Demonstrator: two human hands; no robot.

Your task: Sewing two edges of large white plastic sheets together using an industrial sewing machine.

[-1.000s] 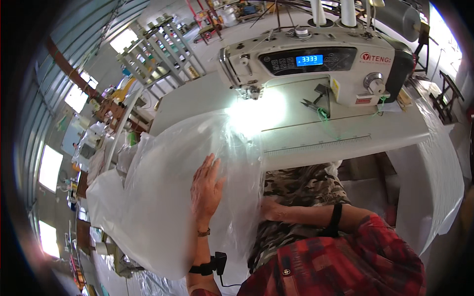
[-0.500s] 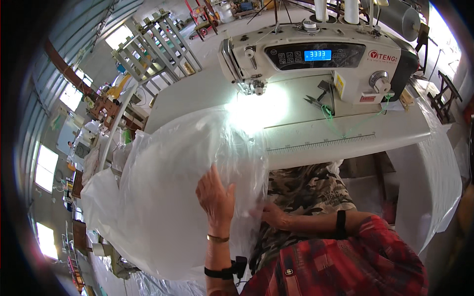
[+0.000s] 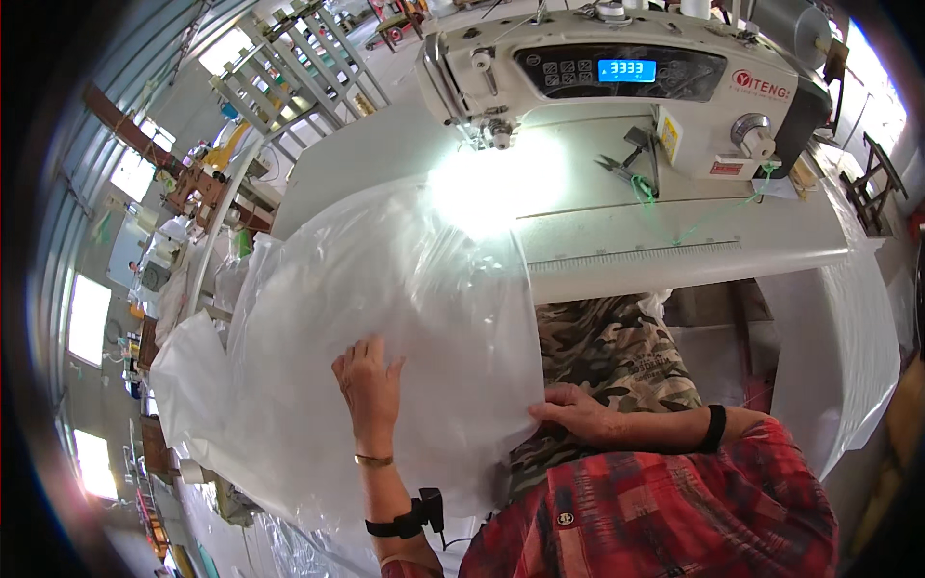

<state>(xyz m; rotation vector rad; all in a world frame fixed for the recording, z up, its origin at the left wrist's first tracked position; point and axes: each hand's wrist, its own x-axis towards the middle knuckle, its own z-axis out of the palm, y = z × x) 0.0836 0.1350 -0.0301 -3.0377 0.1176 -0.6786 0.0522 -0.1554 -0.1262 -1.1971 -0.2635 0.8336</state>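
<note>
A large translucent plastic sheet (image 3: 299, 385) spreads over the left of the sewing table and hangs down toward my lap. On top of it lies my left hand (image 3: 369, 380), fingers extended and loosely apart, gripping nothing. At the sheet's right edge, my right hand (image 3: 578, 412) pinches that edge between thumb and fingers, just above my camouflage-clad leg (image 3: 607, 356). Beyond both hands stands the white sewing machine (image 3: 597, 96) with a lit blue display. Glare from its lamp hides the needle area, where the far end of the sheet reaches.
Thread snips (image 3: 617, 171) lie on the table (image 3: 366, 159) beside the machine, with green thread (image 3: 674, 236) trailing nearby. A ruler scale (image 3: 636, 252) runs along the front edge. A grey metal rack (image 3: 299, 72) stands behind at left. More white sheeting (image 3: 819, 356) hangs at right.
My left hand has slid left and a little nearer over the sheet. My right hand has moved right, drawing the sheet's edge outward, and the sheet looks flatter. The view has shifted slightly.
</note>
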